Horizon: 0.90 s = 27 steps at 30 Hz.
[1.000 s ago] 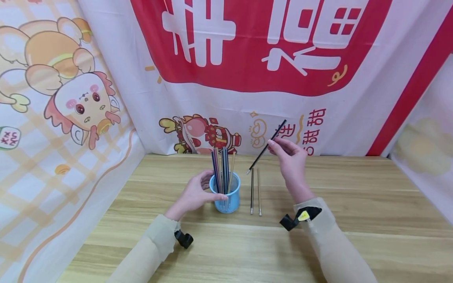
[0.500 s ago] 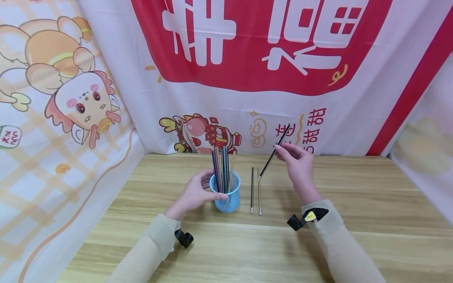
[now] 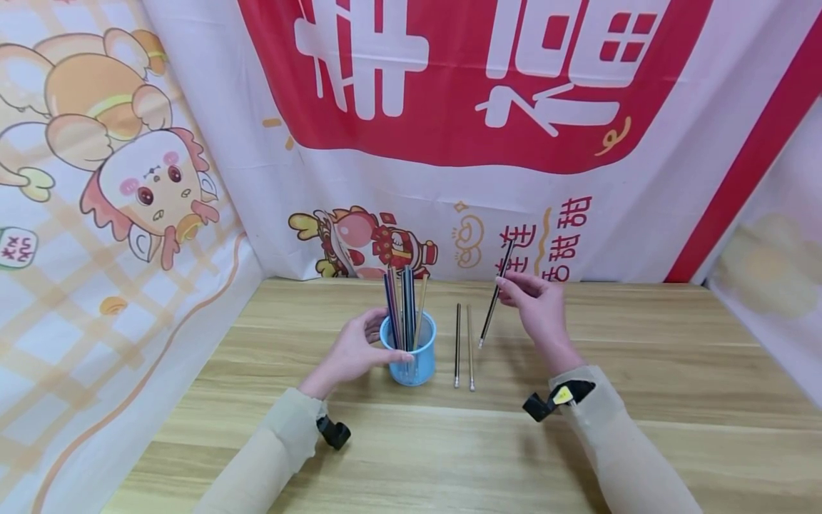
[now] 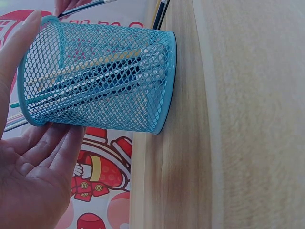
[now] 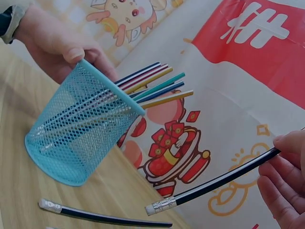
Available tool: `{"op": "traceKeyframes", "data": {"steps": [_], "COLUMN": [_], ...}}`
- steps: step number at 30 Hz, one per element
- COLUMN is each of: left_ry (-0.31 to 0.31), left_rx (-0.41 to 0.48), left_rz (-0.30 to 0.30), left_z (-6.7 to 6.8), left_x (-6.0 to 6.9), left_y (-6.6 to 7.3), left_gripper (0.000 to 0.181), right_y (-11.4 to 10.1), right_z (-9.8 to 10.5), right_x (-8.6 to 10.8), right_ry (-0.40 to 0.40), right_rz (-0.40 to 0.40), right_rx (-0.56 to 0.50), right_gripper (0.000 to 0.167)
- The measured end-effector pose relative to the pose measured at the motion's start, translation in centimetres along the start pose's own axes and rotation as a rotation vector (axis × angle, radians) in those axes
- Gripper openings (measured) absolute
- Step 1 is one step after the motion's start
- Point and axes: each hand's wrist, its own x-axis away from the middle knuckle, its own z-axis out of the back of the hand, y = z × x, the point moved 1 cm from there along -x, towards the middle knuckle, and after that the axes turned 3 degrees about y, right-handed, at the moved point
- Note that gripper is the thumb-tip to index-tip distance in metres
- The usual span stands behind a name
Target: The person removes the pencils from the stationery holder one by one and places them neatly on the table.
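Note:
My left hand [image 3: 349, 351] holds the light blue mesh pen holder [image 3: 421, 368] from the left, thumb at the near side of its rim and fingers behind. Several pencils [image 5: 162, 90], among them dark, gold and green ones, lean inside the upright holder. Between thumb and fingertips, my right hand [image 3: 541, 308] pinches a black pencil [image 5: 224, 180] with a silver stripe. This pencil tilts, its white eraser end pointing down, right of the holder. On the table lie a black pencil [image 3: 457, 344] and a gold-toned pencil [image 3: 471, 350], side by side, erasers toward me.
The wooden table [image 3: 398, 457] runs back to a white and red printed cloth [image 3: 443, 171]. Another printed cloth [image 3: 83, 285] hangs along the left. Each wrist bears a black camera mount.
My right hand has moved right and lower with the black pencil, which now stands steeper, its eraser end right of the two lying pencils. The left hand and holder stay in place.

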Motion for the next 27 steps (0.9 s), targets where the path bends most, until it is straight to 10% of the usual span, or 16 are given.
{"op": "traceKeyframes", "data": {"steps": [27], "left_ry": [0.001], "left_rx": [-0.03], "left_rz": [0.0], "left_z": [0.0], "left_x": [-0.2], "left_y": [-0.4], "left_gripper": [0.088], "right_y": [5.1], "right_z": [0.3], "right_x": [-0.1], "right_ry": [-0.225], "right_rz": [-0.172], "right_rx": [0.262], "right_gripper": [0.038]}}
